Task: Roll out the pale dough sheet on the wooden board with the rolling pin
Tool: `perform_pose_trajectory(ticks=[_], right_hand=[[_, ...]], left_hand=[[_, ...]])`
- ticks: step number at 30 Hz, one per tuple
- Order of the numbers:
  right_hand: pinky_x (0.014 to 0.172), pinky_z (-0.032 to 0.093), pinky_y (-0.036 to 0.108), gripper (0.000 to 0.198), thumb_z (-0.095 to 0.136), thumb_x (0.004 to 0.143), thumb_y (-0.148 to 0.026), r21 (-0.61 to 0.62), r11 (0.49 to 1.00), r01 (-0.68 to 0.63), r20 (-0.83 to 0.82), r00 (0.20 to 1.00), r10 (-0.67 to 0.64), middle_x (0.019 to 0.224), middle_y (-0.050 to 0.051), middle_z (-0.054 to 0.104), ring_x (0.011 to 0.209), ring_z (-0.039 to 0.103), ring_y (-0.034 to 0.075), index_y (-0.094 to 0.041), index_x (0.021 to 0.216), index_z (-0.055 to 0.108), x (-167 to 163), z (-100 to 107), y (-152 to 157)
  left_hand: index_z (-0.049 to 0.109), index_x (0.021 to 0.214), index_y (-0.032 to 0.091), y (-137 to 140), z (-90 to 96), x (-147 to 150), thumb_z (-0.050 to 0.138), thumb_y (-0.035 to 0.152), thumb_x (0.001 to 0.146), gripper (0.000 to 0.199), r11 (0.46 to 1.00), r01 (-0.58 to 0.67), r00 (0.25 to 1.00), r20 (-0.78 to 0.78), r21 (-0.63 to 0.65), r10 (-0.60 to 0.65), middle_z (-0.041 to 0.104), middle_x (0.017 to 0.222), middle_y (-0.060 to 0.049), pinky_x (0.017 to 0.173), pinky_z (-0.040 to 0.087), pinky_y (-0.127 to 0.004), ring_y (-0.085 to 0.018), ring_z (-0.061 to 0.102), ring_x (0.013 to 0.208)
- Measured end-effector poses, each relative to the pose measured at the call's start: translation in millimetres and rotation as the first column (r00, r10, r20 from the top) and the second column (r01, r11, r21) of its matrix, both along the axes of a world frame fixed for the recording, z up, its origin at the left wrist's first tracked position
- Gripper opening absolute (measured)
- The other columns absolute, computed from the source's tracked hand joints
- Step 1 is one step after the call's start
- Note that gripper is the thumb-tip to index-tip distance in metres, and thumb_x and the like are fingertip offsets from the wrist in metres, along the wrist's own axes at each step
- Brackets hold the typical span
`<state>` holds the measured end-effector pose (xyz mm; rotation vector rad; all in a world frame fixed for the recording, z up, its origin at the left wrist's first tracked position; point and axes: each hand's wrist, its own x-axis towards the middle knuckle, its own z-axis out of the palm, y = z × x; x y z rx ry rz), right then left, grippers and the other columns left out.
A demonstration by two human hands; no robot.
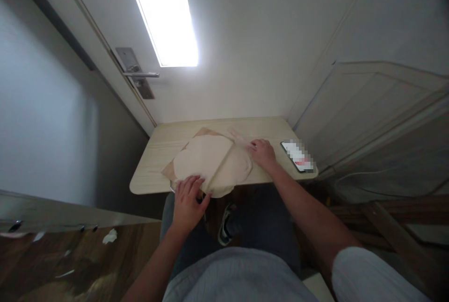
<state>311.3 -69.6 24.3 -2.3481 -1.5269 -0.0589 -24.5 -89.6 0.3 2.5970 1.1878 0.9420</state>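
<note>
A flat piece of cream cloth (199, 154) lies on the small pale wooden table (150, 164), with a straight fold or edge running diagonally across it. Corners of a brown paper-like sheet (169, 171) stick out beneath. My left hand (189, 199) rests over the cloth's near edge, fingers spread. Beside its fingertips a thin curved shiny rim (171, 187) shows, mostly hidden. At the cloth's right side, my right hand (263, 153) has its fingers curled together at the end of a sheer, pale strip (240, 138). Its exact kind is unclear.
A phone (296, 156) lies at the table's right end. Behind the table stands a white door with a metal handle (142, 75) and a bright window pane (171, 21). A crumpled white scrap (110, 236) is on the wooden floor at left.
</note>
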Motion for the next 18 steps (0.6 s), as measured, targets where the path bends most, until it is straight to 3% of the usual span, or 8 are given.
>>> perform_pose_trajectory(ticks=[3,7,14,18], right_hand=[[0.089,0.044,0.036,0.033,0.056,0.097,-0.043,-0.032,0.995,0.096,-0.001,0.995,-0.096,0.112,0.013,0.07,0.107,0.06,0.028,-0.018,0.11,0.073,22,-2,-7],[0.09,0.043,0.036,0.035,0.055,0.097,-0.042,-0.07,0.993,0.097,-0.005,0.995,-0.097,0.113,0.014,0.07,0.108,0.06,0.028,-0.016,0.112,0.073,34,-8,-7],[0.093,0.043,0.035,0.032,0.055,0.096,-0.043,-0.047,0.999,-0.012,-0.07,0.998,0.009,0.112,0.011,0.071,0.107,0.059,0.027,-0.018,0.107,0.073,18,-21,-5],[0.091,0.042,0.038,0.031,0.056,0.095,-0.043,-0.082,0.996,0.036,-0.039,0.998,-0.039,0.113,0.013,0.07,0.108,0.058,0.029,-0.018,0.105,0.071,11,-19,-13]], left_hand=[[0.061,0.124,0.024,2,-1.8,-1,0.069,0.033,0.088,0.038,1.0,0.002,0.998,-0.066,0.006,-0.002,0.065,0.131,-0.012,0.113,0.035,-0.06,-0.034,0.055,0.128],[0.065,0.122,0.023,8,-3.8,-10,0.065,0.03,0.091,0.032,1.0,0.001,0.992,-0.129,0.023,0.002,0.066,0.131,-0.012,0.115,0.032,-0.059,-0.032,0.055,0.128],[0.064,0.126,0.025,15,-3.3,-21,0.063,0.028,0.093,0.033,1.0,-0.009,0.983,-0.182,0.025,0.013,0.065,0.135,-0.01,0.118,0.027,-0.058,-0.03,0.056,0.129],[0.061,0.134,0.024,18,-3.3,-22,0.061,0.018,0.089,0.045,1.0,-0.01,0.974,-0.227,0.018,0.013,0.063,0.137,-0.011,0.118,0.026,-0.059,-0.031,0.054,0.131]])
